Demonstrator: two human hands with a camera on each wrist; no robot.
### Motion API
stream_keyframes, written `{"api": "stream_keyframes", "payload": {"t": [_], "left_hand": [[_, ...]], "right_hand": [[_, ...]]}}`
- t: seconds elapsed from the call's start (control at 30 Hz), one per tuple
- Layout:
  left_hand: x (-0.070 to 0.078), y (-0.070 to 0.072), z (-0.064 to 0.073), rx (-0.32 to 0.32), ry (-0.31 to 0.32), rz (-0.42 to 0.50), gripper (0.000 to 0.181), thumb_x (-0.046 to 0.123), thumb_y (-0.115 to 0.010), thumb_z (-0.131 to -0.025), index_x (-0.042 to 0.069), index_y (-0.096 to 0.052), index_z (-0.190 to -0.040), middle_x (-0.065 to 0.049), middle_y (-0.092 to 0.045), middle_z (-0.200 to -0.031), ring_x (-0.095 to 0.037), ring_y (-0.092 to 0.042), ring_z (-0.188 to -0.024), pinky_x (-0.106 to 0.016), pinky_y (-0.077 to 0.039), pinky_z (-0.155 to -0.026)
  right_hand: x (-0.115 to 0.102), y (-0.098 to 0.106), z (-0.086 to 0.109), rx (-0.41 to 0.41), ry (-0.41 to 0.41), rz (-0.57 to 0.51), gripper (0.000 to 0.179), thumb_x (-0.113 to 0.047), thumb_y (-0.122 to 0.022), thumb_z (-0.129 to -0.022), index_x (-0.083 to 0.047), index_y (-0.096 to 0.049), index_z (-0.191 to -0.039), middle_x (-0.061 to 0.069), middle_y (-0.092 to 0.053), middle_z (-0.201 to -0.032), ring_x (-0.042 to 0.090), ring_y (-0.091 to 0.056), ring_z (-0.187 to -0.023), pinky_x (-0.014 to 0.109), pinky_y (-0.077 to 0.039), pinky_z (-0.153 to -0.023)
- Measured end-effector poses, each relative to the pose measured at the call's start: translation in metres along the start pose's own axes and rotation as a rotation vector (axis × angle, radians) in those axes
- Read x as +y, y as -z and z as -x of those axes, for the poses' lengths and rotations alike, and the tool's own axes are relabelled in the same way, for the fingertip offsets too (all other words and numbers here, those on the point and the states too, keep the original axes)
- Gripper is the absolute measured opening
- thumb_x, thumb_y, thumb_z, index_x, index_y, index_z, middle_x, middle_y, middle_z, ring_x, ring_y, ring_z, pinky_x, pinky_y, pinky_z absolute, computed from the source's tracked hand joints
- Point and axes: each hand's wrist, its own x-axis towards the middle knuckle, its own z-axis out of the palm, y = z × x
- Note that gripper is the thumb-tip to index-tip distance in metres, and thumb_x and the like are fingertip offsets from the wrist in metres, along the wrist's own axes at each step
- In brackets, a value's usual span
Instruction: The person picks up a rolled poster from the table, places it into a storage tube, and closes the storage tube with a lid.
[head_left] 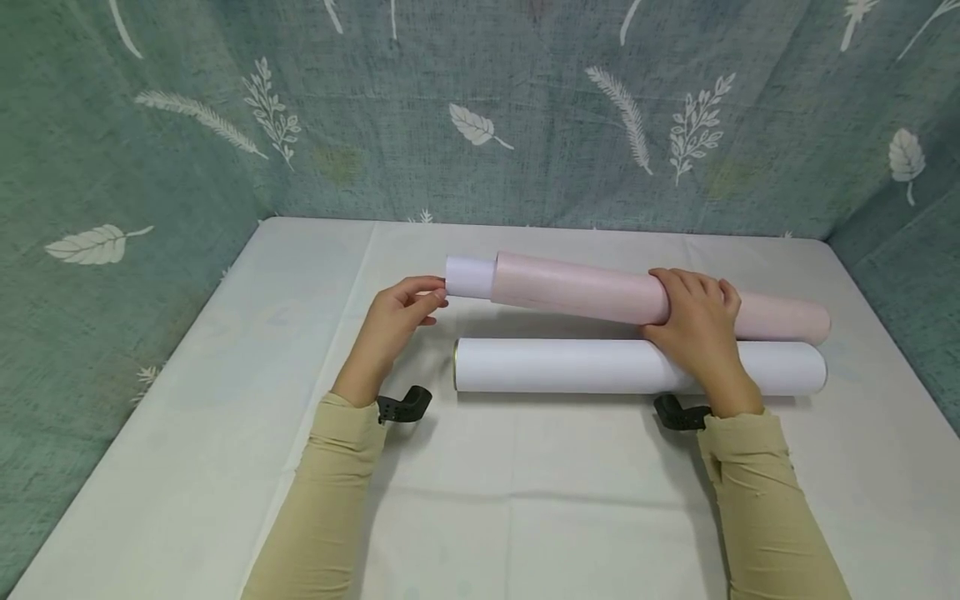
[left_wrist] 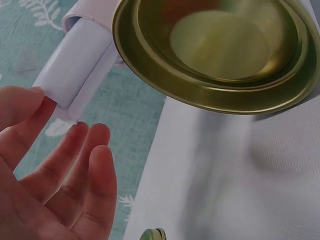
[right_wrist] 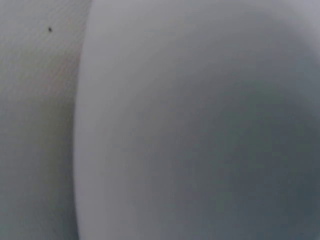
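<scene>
In the head view a pink cardboard tube [head_left: 577, 287] lies slanted, with a rolled sheet of white paper [head_left: 470, 277] sticking out of its left end. Thumb and index finger of my left hand [head_left: 397, 312] pinch the edge of that roll; the other fingers are spread below it in the left wrist view. My right hand [head_left: 697, 321] grips the pink tube from above, right of its middle. Just in front lies a white tube [head_left: 555, 367], partly under the right wrist. Its gold metal end [left_wrist: 220, 45] looms large in the left wrist view.
A white cloth [head_left: 450, 500] covers the table. Green leaf-patterned fabric [head_left: 540, 125] hangs behind and at both sides. Black wrist mounts [head_left: 405, 405] stick out from both sleeves. The white tube's blurred surface [right_wrist: 200, 125] fills most of the right wrist view.
</scene>
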Motion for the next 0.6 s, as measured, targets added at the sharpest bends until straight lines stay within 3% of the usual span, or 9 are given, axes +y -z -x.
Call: {"api": "stream_keyframes", "payload": {"t": [0.2,0.6], "left_hand": [[-0.0002,-0.0018,-0.0006,-0.031,0.018,0.025,0.030,0.031,-0.060,-0.085,0.012,-0.062,-0.108,-0.008,-0.060,-0.103,-0.016,-0.058,-0.093,-0.032,-0.048,-0.076],[-0.0007,-0.0045,-0.0016,-0.111,0.064,0.057,0.037,0.036,-0.058,-0.086,0.012,-0.059,-0.114,-0.004,-0.059,-0.109,-0.015,-0.056,-0.099,-0.033,-0.045,-0.082]], "right_hand": [[0.0005,-0.0006,0.0004,0.001,0.005,-0.003,0.066,-0.020,-0.076,-0.063,-0.011,-0.049,-0.123,0.012,-0.048,-0.123,0.034,-0.035,-0.113,0.055,-0.006,-0.097],[-0.0002,0.0011,0.0000,0.003,0.002,-0.010,0.065,-0.019,-0.076,-0.064,-0.011,-0.049,-0.122,0.012,-0.048,-0.123,0.035,-0.035,-0.113,0.054,-0.005,-0.098]]}}
